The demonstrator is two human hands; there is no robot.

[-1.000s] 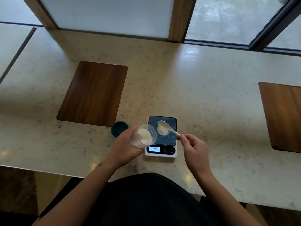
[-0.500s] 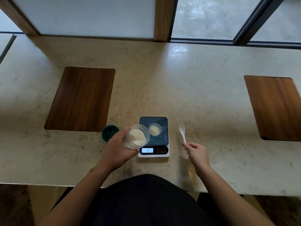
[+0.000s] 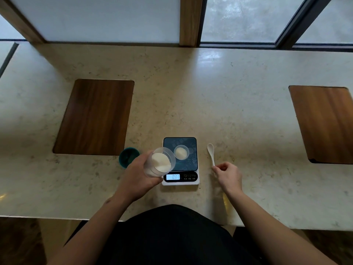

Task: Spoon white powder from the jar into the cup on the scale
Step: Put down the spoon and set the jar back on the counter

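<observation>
Now that the spoon (image 3: 210,153) has moved from above the cup (image 3: 181,152) to the counter (image 3: 248,115), right hand (image 3: 228,175) pinching its handle, spooning appears finished; left hand (image 3: 138,177) grips the tilted jar (image 3: 160,164) beside the scale (image 3: 180,161).

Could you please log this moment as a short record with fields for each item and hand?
jar: clear jar with white powder, tilted, held by left hand
cup: on scale, cup holds powder
display: reads 037
spoon: spoon lies on counter right of scale
right hand: right hand at spoon handle end, grip unclear
lid: teal lid left of jar
</observation>
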